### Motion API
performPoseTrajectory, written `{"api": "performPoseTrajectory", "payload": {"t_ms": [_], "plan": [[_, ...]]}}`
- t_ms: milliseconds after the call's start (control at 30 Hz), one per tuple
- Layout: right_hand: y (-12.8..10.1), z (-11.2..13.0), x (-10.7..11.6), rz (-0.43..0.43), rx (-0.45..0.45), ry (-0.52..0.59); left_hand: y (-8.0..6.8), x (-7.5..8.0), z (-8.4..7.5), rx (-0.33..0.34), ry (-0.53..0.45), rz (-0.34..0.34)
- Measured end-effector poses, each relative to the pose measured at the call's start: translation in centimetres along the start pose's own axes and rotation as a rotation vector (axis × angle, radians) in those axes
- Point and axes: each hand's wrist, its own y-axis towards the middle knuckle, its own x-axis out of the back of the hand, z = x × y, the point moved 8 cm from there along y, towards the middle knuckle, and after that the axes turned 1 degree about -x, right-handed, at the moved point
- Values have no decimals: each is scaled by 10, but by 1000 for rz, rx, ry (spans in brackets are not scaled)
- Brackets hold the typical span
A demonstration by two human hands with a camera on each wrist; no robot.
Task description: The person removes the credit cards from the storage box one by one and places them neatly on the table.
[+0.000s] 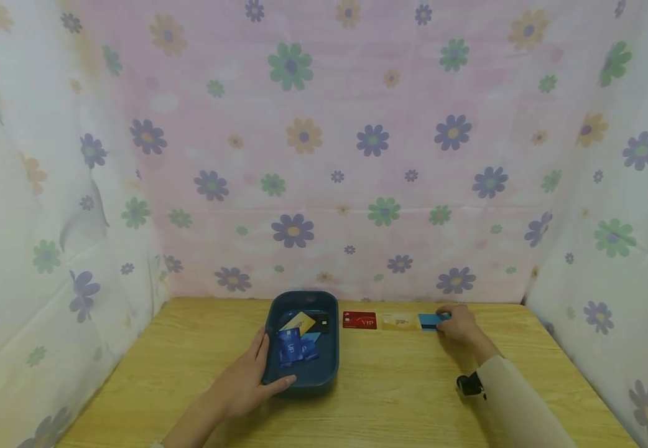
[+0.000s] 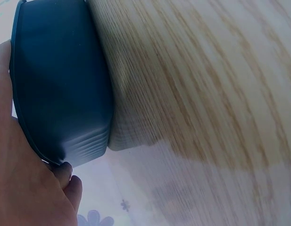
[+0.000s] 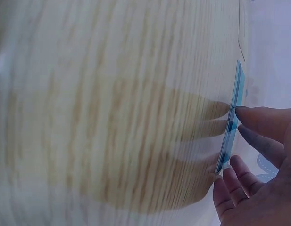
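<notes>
A dark blue plastic tray (image 1: 332, 367) stands on the table, with my left hand (image 1: 242, 379) gripping its near left corner. The thumb lies over the near rim and the fingers run along the left wall. Inside are a gold card (image 1: 300, 322), a black card (image 1: 321, 323) and several blue cards (image 1: 290, 346), overlapping. To the right of the tray lie a red VIP card (image 1: 359, 320) and a gold card (image 1: 399, 322) in a row. At the row's right end my right hand (image 1: 458, 323) holds a light blue card (image 1: 428, 322) with a dark stripe, fingertips on its edges.
The wooden table (image 1: 391, 386) ends at a flower-patterned cloth (image 1: 335, 155) just behind the cards, and more cloth hangs at both sides. A black object (image 1: 471, 384) sits at the right sleeve's cuff.
</notes>
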Motion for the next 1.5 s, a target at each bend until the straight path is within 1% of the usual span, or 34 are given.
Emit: {"api": "performPoseTrajectory", "payload": {"t_ms": [233, 433, 567, 633, 700, 800, 867, 1000, 1167, 1333, 1500], "plan": [[-3, 2, 0, 3, 1, 11, -1, -1, 1, 4, 2, 6], [-3, 0, 1, 4, -14, 34, 1, -2, 3, 14, 1, 14], [-5, -4, 2, -1, -11, 68, 3, -4, 3, 8, -5, 14], [-8, -3, 5, -15, 17, 87, 5, -5, 2, -1, -8, 15], [-11, -1, 10, -49, 60, 98, 6, -6, 1, -4, -8, 19], [-15, 6, 18, -97, 138, 109, 4, -6, 1, -1, -11, 23], [-18, 12, 20, -105, 172, 107, 3, -5, 2, 2, -17, 23], [-27, 26, 19, -57, 239, 102, 1, -2, 2, -7, -29, 14], [-40, 41, 16, -8, 273, 145, 1, -2, 2, -7, -20, 15], [-47, 55, 10, 20, 296, 187, 1, -2, 2, -11, -21, 13], [-53, 72, 2, 61, 302, 207, 1, -2, 3, -7, -23, 10]]}}
